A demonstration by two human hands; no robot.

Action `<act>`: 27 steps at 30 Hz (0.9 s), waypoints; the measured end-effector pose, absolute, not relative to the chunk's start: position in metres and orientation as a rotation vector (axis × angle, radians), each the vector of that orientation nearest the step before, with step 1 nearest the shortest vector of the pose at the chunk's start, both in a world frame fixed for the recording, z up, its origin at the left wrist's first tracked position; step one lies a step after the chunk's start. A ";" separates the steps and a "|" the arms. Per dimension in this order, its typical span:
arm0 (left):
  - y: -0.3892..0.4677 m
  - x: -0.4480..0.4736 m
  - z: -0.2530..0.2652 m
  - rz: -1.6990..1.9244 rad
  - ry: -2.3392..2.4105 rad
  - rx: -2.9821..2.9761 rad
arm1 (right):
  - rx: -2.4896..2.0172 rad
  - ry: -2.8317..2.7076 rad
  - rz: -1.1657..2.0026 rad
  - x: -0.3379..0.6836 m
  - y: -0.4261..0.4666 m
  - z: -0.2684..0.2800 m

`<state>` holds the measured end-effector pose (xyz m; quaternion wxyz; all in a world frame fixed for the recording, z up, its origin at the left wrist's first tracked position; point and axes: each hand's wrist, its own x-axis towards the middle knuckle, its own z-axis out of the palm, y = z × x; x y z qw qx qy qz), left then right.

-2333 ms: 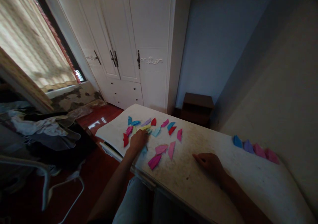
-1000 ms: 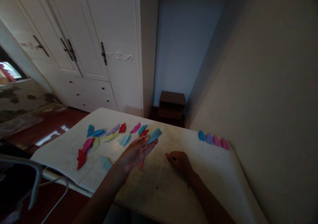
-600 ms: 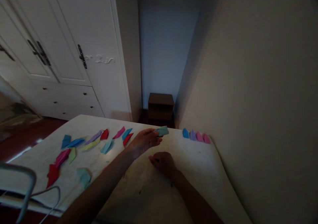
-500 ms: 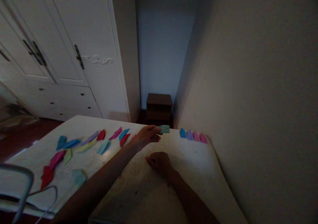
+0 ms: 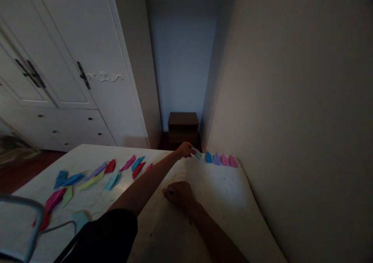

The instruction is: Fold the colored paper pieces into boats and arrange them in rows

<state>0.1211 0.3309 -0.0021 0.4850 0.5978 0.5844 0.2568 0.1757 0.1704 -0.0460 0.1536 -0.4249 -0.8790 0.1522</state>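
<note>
My left hand (image 5: 185, 150) reaches to the far side of the white table (image 5: 212, 200). Its fingers pinch a pale green piece of folded paper (image 5: 198, 154), tilted down towards the tabletop. Just right of that paper runs a row of folded paper pieces: a blue one (image 5: 208, 157), a purple one (image 5: 217, 158) and two pink ones (image 5: 225, 160). Nearer to me, my right hand (image 5: 180, 195) rests on the table in a loose fist, with nothing showing in it.
Several folded papers, among them a red one (image 5: 110, 166) and a light blue one (image 5: 112, 181), lie scattered on the left. A grey metal frame (image 5: 37, 205) stands front left. The wall (image 5: 276, 119) borders the right; a white wardrobe (image 5: 107, 111) and brown nightstand (image 5: 183, 119) are beyond.
My left hand has moved forward and right with the green paper, now close to the blue piece in the row. The paper has tipped downward. My right hand stays in its fist; the view has shifted slightly.
</note>
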 end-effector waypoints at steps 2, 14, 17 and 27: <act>0.339 0.121 -0.007 0.579 1.431 1.507 | -1.216 -2.527 0.443 0.176 0.170 -0.044; 0.369 0.140 -0.028 0.434 1.353 1.820 | -1.237 -2.561 0.460 0.175 0.171 -0.042; 0.370 0.148 -0.034 0.465 1.349 1.896 | -1.225 -2.552 0.445 0.175 0.172 -0.045; 0.352 0.133 -0.051 0.538 1.265 2.125 | -1.234 -2.523 0.446 0.175 0.172 -0.052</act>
